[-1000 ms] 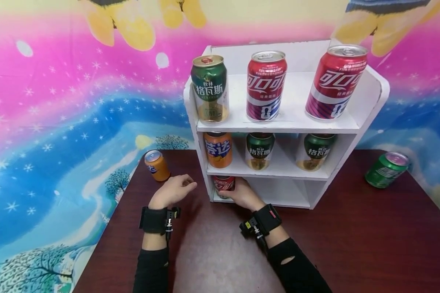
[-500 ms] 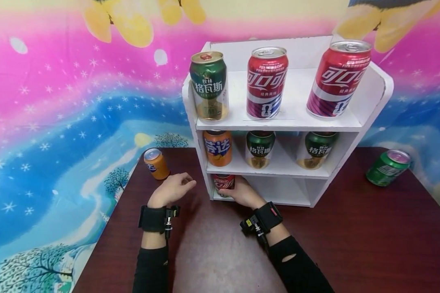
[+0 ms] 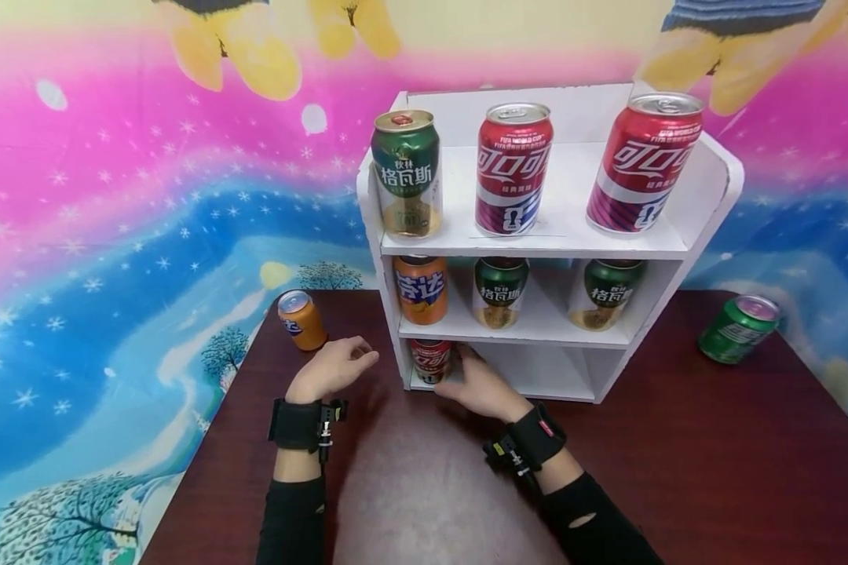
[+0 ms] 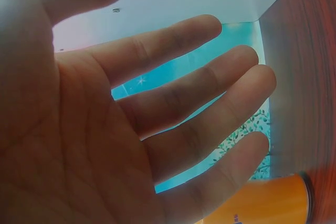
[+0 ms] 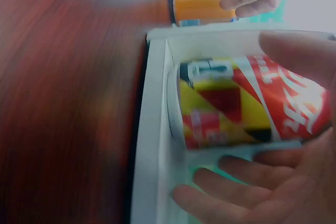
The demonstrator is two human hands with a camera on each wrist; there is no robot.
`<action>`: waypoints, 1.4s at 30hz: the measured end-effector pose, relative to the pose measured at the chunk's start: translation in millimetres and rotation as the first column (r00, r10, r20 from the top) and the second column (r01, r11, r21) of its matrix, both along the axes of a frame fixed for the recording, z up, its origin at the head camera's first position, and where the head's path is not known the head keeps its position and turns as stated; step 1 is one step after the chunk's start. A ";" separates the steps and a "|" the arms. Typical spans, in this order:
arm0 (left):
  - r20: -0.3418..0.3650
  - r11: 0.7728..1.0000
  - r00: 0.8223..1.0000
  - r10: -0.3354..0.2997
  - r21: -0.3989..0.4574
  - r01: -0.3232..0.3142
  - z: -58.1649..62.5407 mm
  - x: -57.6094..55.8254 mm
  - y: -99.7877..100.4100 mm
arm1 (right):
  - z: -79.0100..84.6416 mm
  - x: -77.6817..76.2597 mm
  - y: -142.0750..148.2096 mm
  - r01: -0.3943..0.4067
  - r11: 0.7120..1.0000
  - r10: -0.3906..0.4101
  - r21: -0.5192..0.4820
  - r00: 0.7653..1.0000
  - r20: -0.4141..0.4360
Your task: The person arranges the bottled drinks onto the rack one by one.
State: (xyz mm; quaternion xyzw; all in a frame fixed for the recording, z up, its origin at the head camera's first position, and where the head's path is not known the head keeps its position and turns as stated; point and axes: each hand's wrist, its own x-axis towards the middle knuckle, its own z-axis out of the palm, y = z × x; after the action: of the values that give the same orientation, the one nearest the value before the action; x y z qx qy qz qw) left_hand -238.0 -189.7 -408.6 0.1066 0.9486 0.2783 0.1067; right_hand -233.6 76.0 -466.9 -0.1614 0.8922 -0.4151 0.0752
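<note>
A red cola can [image 3: 431, 359] stands upright at the left end of the bottom shelf. My right hand [image 3: 484, 384] is just to its right, thumb and fingers spread. In the right wrist view, the can [image 5: 231, 100] shows yellow and black patches near its base, between the thumb and the straight fingers [image 5: 231, 190], with gaps visible on both sides. My left hand [image 3: 332, 367] hovers left of the white shelf unit [image 3: 514, 399], fingers relaxed and holding nothing. Close behind it an orange soda can [image 3: 304, 323] stands on the table.
The middle shelf bears another orange can [image 3: 422, 292] and two green-and-gold cans [image 3: 500, 294]. Up top are one green-and-gold can [image 3: 407, 176] and two red cola cans [image 3: 513, 173]. A green can [image 3: 738, 329] stands on the table [image 3: 735, 455] at right.
My right hand has let go of the red cola can and drawn back slightly to the right and toward me. The can stays on the bottom shelf; my left hand holds its place.
</note>
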 end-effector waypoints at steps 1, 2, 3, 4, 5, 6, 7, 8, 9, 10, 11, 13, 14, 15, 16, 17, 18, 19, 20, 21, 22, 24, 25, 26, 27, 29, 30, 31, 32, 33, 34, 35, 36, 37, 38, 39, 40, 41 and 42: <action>-0.001 1.000 1.000 0.002 -0.002 -0.002 0.2 -0.2 -0.4 | 1.2 2.1 4.4 -0.020 1.000 0.020 0.017 1.000 -0.010; -0.001 1.000 1.000 0.002 -0.002 -0.002 0.5 -0.3 -0.8 | 2.4 4.2 9.4 -0.040 0.999 0.041 0.036 0.999 -0.024; -0.001 1.000 1.000 0.001 -0.002 -0.001 0.5 -0.4 -1.3 | 3.5 6.4 14.8 -0.059 0.997 0.062 0.056 0.997 -0.044; -0.002 1.000 1.000 -0.001 -0.003 0.001 0.4 -0.6 -1.6 | 4.5 8.8 20.8 -0.075 0.994 0.079 0.074 0.995 -0.055; -0.003 1.000 1.000 -0.004 -0.002 0.004 0.5 -0.7 -1.8 | 5.3 11.0 26.7 -0.086 0.992 0.092 0.089 0.994 -0.065; -0.005 1.000 1.000 -0.007 0.000 0.007 0.5 -0.7 -2.1 | 5.8 13.2 32.9 -0.096 0.990 0.104 0.098 0.992 -0.073; -0.006 1.000 1.000 -0.009 0.003 0.009 0.5 -0.8 -2.3 | 6.4 15.5 39.6 -0.108 0.989 0.117 0.105 0.990 -0.081; -0.006 1.000 1.000 -0.009 0.006 0.009 0.4 -0.8 -2.5 | 6.6 17.7 46.4 -0.121 0.987 0.131 0.109 0.987 -0.090; -0.007 1.000 1.000 -0.009 0.005 0.009 0.1 -1.0 -2.8 | 6.9 20.1 53.2 -0.133 0.985 0.144 0.110 0.985 -0.093; -0.006 1.000 1.000 -0.008 0.005 0.009 0.0 -1.1 -3.1 | 7.3 22.6 60.0 -0.149 0.983 0.160 0.107 0.982 -0.097; -0.005 1.000 1.000 -0.006 0.007 0.006 0.1 -1.2 -3.3 | 7.6 25.0 67.2 -0.160 0.981 0.170 0.106 0.980 -0.099; -0.006 1.000 1.000 -0.005 0.008 0.005 0.1 -1.6 -3.7 | 7.9 29.4 81.8 -0.188 0.978 0.196 0.086 0.976 -0.092; -0.004 1.000 1.000 -0.002 0.008 0.002 0.2 -1.7 -3.8 | 7.8 31.6 89.0 -0.199 0.977 0.205 0.073 0.976 -0.078; -0.002 1.000 1.000 -0.001 0.007 0.001 0.3 -1.8 -3.7 | 8.0 33.9 96.2 -0.209 0.976 0.213 0.062 0.975 -0.057; 0.000 1.000 1.000 -0.002 0.008 0.002 0.4 -1.8 -3.6 | 8.0 36.1 103.2 -0.218 0.975 0.220 0.050 0.975 -0.035; 0.001 1.000 1.000 0.000 0.010 0.000 0.5 -1.8 -3.5 | 7.7 37.9 110.2 -0.227 0.973 0.227 0.040 0.974 -0.012; 0.000 1.000 1.000 0.000 0.009 0.000 0.7 -1.8 -3.4 | 7.7 39.9 116.7 -0.236 0.971 0.236 0.030 0.972 0.012; 0.000 1.000 1.000 0.001 0.009 -0.001 0.8 -1.6 -3.2 | 7.6 41.9 123.3 -0.244 0.969 0.243 0.026 0.969 0.035; 0.001 1.000 1.000 0.002 0.012 -0.002 1.1 -1.5 -3.0 | 7.6 44.0 129.5 -0.249 0.968 0.248 0.021 0.967 0.054; 0.000 1.000 1.000 -0.001 0.012 0.001 1.1 -1.3 -2.8 | 7.5 46.2 135.6 -0.255 0.967 0.253 0.022 0.965 0.066; -0.001 1.000 1.000 -0.005 0.012 0.005 1.1 -1.1 -2.6 | 7.2 48.5 141.6 -0.259 0.966 0.257 0.018 0.964 0.075; -0.004 1.000 1.000 -0.011 0.013 0.011 1.2 -0.9 -2.4 | 7.6 53.2 153.1 -0.263 0.964 0.261 0.020 0.962 0.085; -0.006 1.000 1.000 -0.014 0.016 0.014 1.2 -0.9 -2.3 | 8.1 55.3 158.6 -0.263 0.965 0.260 0.023 0.962 0.088; -0.007 1.000 1.000 -0.016 0.017 0.017 1.2 -0.9 -2.3 | 8.5 57.5 163.9 -0.257 0.966 0.254 0.023 0.963 0.095; -0.008 1.000 1.000 -0.018 0.018 0.018 1.1 -0.9 -2.4 | 9.1 59.6 169.3 -0.253 0.967 0.250 0.026 0.963 0.098; -0.014 1.000 1.000 -0.019 0.018 0.019 1.4 -1.2 -2.6 | 9.8 62.7 180.3 -0.236 0.971 0.231 0.032 0.966 0.115; -0.017 1.000 1.000 -0.018 0.018 0.019 1.5 -1.4 -2.7 | 9.9 63.9 186.2 -0.223 0.974 0.217 0.039 0.968 0.125; -0.018 1.000 1.000 -0.019 0.017 0.019 1.7 -1.4 -2.7 | 9.8 64.8 192.3 -0.212 0.976 0.204 0.049 0.970 0.133; -0.018 1.000 1.000 -0.020 0.017 0.021 1.9 -1.3 -2.7 | 9.7 65.7 198.8 -0.198 0.978 0.188 0.058 0.971 0.149; -0.018 1.000 1.000 -0.022 0.017 0.022 1.9 -1.3 -2.7 | 9.8 66.5 205.4 -0.187 0.980 0.173 0.073 0.972 0.159; -0.018 1.000 1.000 -0.025 0.017 0.025 2.1 -1.2 -2.7 | 10.0 67.2 212.0 -0.173 0.981 0.155 0.091 0.973 0.174; -0.019 1.000 0.999 -0.026 0.017 0.026 2.2 -1.2 -2.8 | 10.4 67.5 218.7 -0.162 0.981 0.140 0.107 0.973 0.184; -0.019 1.000 1.000 -0.025 0.018 0.025 2.2 -1.0 -2.9 | 11.0 67.6 224.8 -0.148 0.980 0.123 0.130 0.975 0.184; -0.019 1.000 1.000 -0.024 0.018 0.024 2.3 -0.9 -2.9 | 11.7 67.7 230.8 -0.131 0.980 0.102 0.152 0.978 0.184; -0.018 1.000 1.000 -0.024 0.020 0.024 2.2 -0.8 -3.0 | 12.5 67.8 236.5 -0.111 0.978 0.078 0.175 0.980 0.185; -0.018 1.000 1.000 -0.024 0.020 0.024 2.0 -0.7 -3.0 | 13.1 67.7 241.7 -0.091 0.976 0.056 0.197 0.982 0.178; -0.019 1.000 1.000 -0.023 0.020 0.023 1.8 -0.6 -3.0 | 13.6 67.3 246.6 -0.070 0.974 0.032 0.216 0.984 0.177; -0.019 1.000 1.000 -0.022 0.020 0.022 1.6 -0.6 -3.0 | 13.8 67.1 251.2 -0.049 0.970 0.007 0.237 0.985 0.175; -0.018 1.000 1.000 -0.019 0.021 0.020 1.3 -0.5 -2.8 | 14.4 66.7 255.6 -0.031 0.965 -0.015 0.259 0.985 0.173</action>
State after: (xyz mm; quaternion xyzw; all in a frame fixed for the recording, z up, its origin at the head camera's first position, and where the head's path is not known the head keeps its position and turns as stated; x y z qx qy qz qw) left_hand -238.5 -192.5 -407.4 0.1195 0.9454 0.2863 0.0998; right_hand -166.9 331.6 -452.5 -0.1171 0.9285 -0.3061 0.1747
